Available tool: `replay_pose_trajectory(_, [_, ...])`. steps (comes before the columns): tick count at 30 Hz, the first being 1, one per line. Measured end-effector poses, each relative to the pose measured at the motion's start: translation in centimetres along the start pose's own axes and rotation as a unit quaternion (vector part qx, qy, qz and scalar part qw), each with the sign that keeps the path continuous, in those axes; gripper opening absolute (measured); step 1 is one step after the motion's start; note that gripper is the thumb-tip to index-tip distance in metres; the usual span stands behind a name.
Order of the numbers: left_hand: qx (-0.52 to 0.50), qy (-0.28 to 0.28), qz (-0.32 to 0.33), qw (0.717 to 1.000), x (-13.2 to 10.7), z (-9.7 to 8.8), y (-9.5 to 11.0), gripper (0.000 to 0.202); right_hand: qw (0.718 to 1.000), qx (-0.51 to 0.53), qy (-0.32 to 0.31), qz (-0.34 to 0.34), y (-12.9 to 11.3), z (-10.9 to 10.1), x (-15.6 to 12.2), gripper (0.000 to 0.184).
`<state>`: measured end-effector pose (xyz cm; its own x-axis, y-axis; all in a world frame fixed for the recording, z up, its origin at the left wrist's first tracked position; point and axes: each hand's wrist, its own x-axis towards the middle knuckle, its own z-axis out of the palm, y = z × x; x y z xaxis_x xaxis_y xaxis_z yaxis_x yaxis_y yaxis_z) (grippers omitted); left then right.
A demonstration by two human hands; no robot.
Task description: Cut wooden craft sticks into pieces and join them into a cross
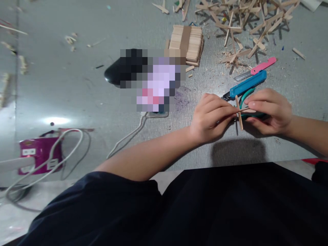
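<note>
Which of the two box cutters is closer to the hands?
The blue cutter, just above the right hand, which pinches the crossed sticks with the left hand; the pink cutter lies farther up, by the stick heap.

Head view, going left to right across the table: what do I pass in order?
Magenta box → stack of wooden sticks → left hand → crossed wooden sticks, pinched by both hands → right hand. The blue cutter and pink cutter overlap the hands sideways, so both are omitted.

One head-worn view — forward and steeply down, close over the near edge of the grey table.
</note>
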<state>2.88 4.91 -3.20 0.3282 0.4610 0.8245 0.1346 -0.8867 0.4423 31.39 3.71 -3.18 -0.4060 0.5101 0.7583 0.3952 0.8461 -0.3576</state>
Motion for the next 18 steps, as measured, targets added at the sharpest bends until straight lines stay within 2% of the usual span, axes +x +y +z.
replay_pose_trajectory(5, [-0.002, 0.012, 0.008, 1.000, -0.1, 0.4, 0.0, 0.016, 0.999, -0.014, -0.029, -0.010, -0.5, 0.0, 0.2, 0.019])
replay_pose_trajectory(11, [0.011, 0.012, 0.017, 1.000, 0.3, 0.4, 0.3, 0.011, 0.996, -0.006, 0.035, -0.076, -1.1, 0.3, 1.7, 0.027])
replay_pose_trajectory(15, [0.006, 0.016, 0.011, 1.000, 0.0, 0.5, 0.0, 0.010, 0.997, -0.025, -0.003, -0.072, -1.0, -0.4, 1.0, 0.016])
replay_pose_trajectory(18, [0.005, -0.015, -0.011, 1.000, -1.0, 0.6, -0.4, 0.018, 0.998, -0.022, -0.017, -0.049, -1.2, -0.7, 1.0, 0.017])
